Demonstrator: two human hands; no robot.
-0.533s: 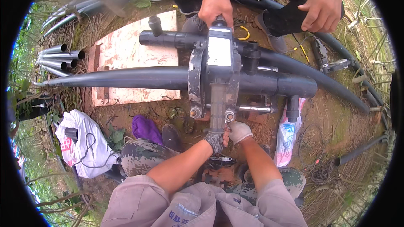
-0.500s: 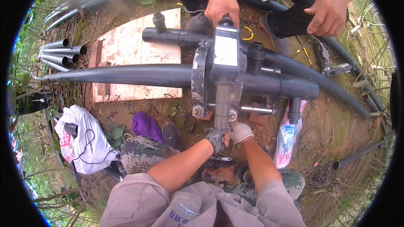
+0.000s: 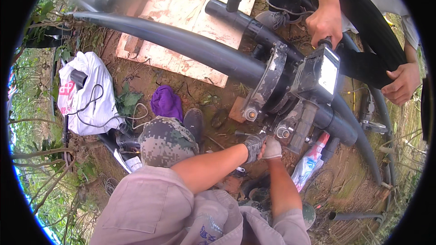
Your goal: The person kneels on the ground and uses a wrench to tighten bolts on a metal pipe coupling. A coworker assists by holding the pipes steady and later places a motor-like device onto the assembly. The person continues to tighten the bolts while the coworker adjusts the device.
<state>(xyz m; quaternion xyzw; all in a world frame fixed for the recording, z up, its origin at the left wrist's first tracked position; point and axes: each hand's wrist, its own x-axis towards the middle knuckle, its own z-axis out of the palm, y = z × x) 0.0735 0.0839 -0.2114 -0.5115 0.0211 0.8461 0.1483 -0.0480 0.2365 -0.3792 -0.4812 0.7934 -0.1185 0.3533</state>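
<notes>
Below a metal pipe clamp (image 3: 272, 79), my left hand (image 3: 255, 148) in a grey glove and my right hand (image 3: 272, 148) in a pale glove are closed side by side. What they grip is mostly hidden; a short metal piece shows just above them. The clamp surrounds a thick black pipe (image 3: 181, 41), which continues to a black pipe piece (image 3: 336, 124) at the right. A co-worker's hand (image 3: 326, 23) holds the top of a dark boxy tool (image 3: 313, 75) with a white label and a ribbed handle (image 3: 303, 127). It stands over the clamp's right part.
A pale board (image 3: 181, 59) lies beneath the pipe, with a black branched pipe (image 3: 231, 16) over it. White bags (image 3: 86, 100) and a purple cloth (image 3: 166, 101) lie left. A printed bag (image 3: 311, 165) is near my right arm. The co-worker's other hand (image 3: 402, 84) is at right.
My view has turned left, so the pipe slants across it. The labelled tool has shifted right from the left clamp ring, leaving a wider gap. My hands stay together, now left of the ribbed handle.
</notes>
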